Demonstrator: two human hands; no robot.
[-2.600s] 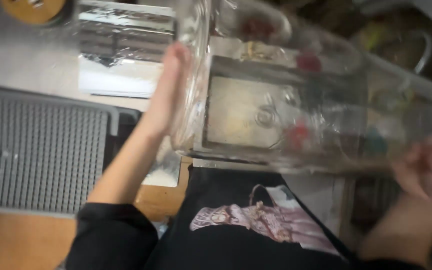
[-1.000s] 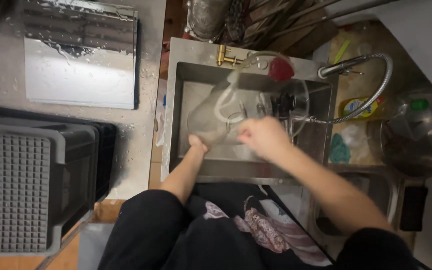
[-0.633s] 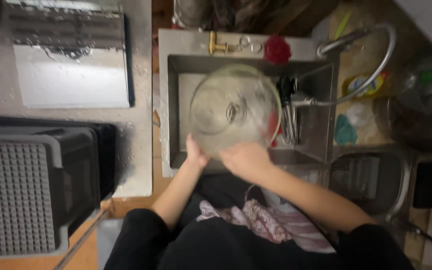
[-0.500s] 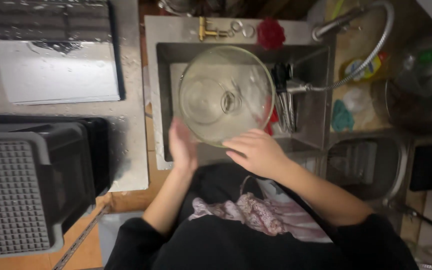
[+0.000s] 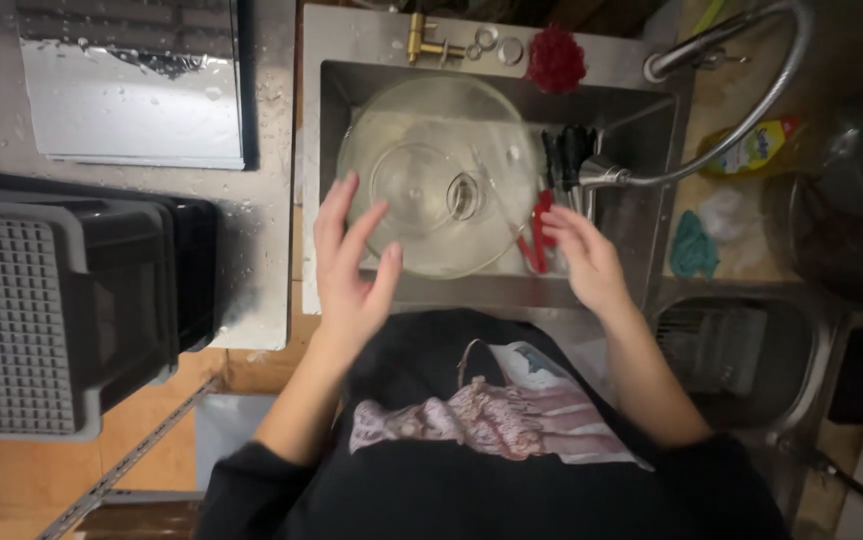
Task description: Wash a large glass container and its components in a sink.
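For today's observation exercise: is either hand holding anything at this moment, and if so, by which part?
Nothing is held. The left hand hovers open at the near-left rim of the large clear glass bowl in the steel sink; the right hand is open too, beside it.

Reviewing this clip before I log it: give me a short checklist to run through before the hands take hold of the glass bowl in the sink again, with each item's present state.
1. Glass bowl rests inside the sink: ok.
2. Left hand free and open at the bowl's near-left rim: ok.
3. Right hand free, fingers spread, right of the bowl: ok.
4. Firm contact between either hand and the bowl: cannot tell.
5. Room beside the bowl: not ok, dark and red utensils lie against its right side.
6. Faucet spout running or off: cannot tell.
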